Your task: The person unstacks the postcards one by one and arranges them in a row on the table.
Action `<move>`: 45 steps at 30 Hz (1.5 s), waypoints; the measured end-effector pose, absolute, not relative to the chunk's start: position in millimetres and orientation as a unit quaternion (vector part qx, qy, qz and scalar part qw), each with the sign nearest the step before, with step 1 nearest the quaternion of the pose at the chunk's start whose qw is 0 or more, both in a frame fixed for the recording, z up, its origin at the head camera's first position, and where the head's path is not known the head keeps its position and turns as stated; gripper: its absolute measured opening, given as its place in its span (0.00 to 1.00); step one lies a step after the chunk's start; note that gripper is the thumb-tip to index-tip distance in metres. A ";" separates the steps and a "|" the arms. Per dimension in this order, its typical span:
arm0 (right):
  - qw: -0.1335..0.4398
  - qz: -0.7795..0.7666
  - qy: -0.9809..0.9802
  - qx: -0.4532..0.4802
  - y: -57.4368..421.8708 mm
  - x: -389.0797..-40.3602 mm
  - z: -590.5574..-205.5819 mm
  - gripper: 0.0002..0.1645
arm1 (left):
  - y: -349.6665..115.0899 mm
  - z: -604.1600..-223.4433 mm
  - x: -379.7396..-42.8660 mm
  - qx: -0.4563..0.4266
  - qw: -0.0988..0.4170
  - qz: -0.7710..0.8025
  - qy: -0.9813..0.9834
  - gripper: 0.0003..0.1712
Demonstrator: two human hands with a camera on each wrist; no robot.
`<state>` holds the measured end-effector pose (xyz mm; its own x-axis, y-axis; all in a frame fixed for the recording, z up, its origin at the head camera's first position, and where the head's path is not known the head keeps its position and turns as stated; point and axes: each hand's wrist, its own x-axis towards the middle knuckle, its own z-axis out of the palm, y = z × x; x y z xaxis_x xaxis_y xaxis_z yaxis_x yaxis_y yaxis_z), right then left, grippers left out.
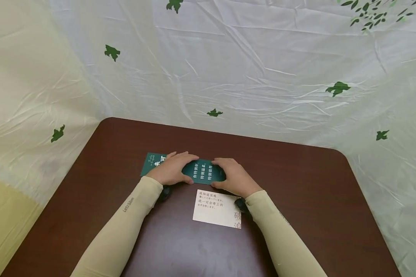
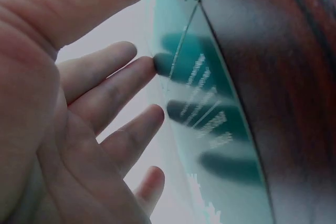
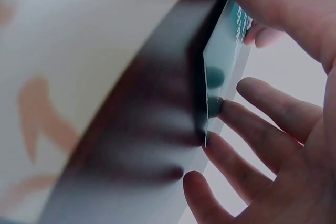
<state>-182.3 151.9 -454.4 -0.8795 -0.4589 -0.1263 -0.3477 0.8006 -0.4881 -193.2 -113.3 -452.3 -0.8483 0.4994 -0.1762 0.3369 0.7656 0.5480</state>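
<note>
A green card [image 1: 204, 172] printed with white characters lies flat on the table, between the two hands. Beside it on the left is another green card [image 1: 152, 161] with larger lettering, partly covered by my left hand [image 1: 171, 168]. The left thumb and index finger reach toward opposite long edges of the lettered card, other fingers extended over the cards. My right hand [image 1: 237, 177] spans the right end of the same card, its thumb [image 3: 273, 3] at the near edge and its other fingertips by the end. A seam between the two cards shows in the left wrist view.
Nearer the body lies a cream card [image 1: 215, 207] with brown print, its right side close to the right wrist's dark camera [image 1: 241, 204]. The brown table [image 1: 287, 169] has rounded far corners. White curtain [image 1: 246, 77] with green leaf prints hangs behind it.
</note>
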 end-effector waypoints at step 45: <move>0.038 -0.226 0.940 -0.251 201.1 -64.1 -458.0 0.45 | -77.5 -453.8 -95.6 0.350 0.110 0.242 0.898 0.49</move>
<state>-64.1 201.1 -458.0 -0.8711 -0.4892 0.0419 -0.4546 0.7715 -0.4451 -95.6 -77.5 -453.8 -0.7301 0.6828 -0.0286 0.5758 0.6372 0.5123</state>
